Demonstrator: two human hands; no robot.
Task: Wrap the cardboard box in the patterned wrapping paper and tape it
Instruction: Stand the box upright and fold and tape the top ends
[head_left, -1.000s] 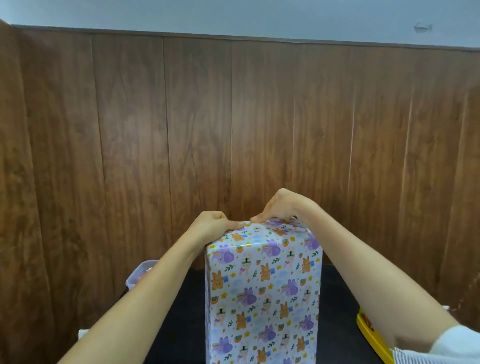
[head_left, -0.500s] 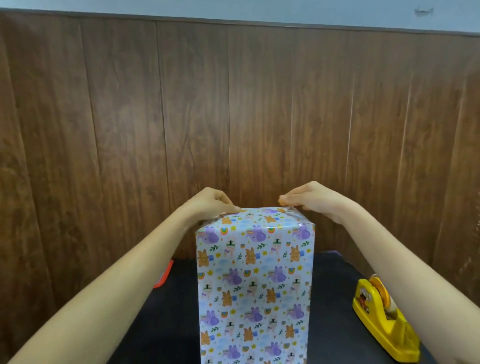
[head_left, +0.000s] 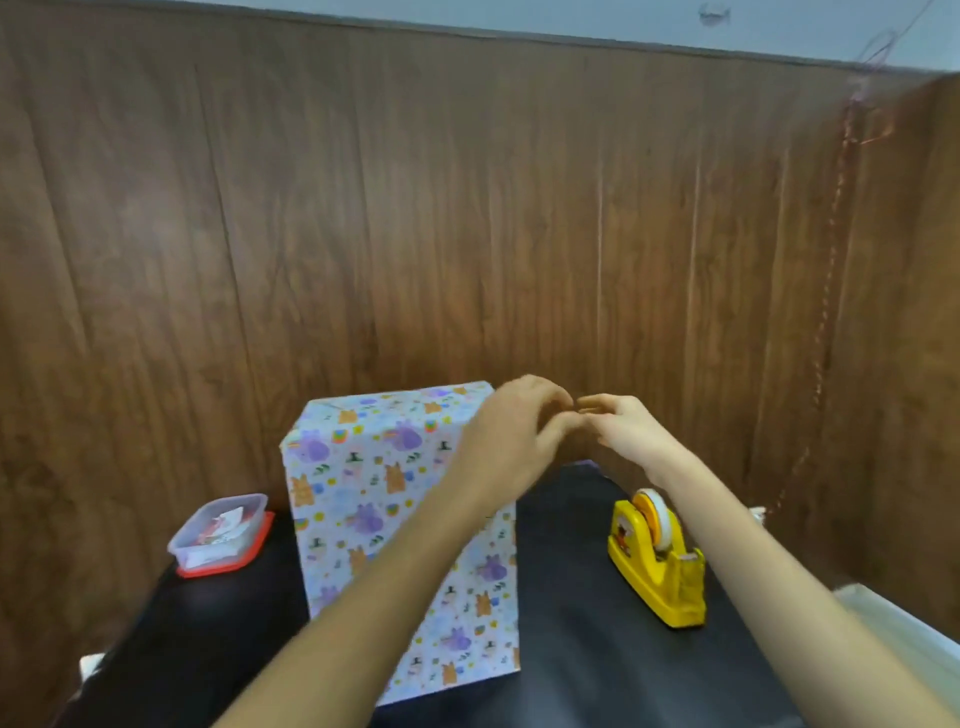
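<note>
Fingertips of my left hand and right hand meet, curled, blur hiding any pinch, beside the upright, vertically long box wrapped in pastel animal-print paper mid black tabletop.

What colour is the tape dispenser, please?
The tape dispenser is yellow; the head view shows it best.

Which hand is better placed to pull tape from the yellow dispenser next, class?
Probably the right hand. The yellow tape dispenser stands to the right of the wrapped box, just below the right forearm. The left hand would have to reach across the right arm.
</note>
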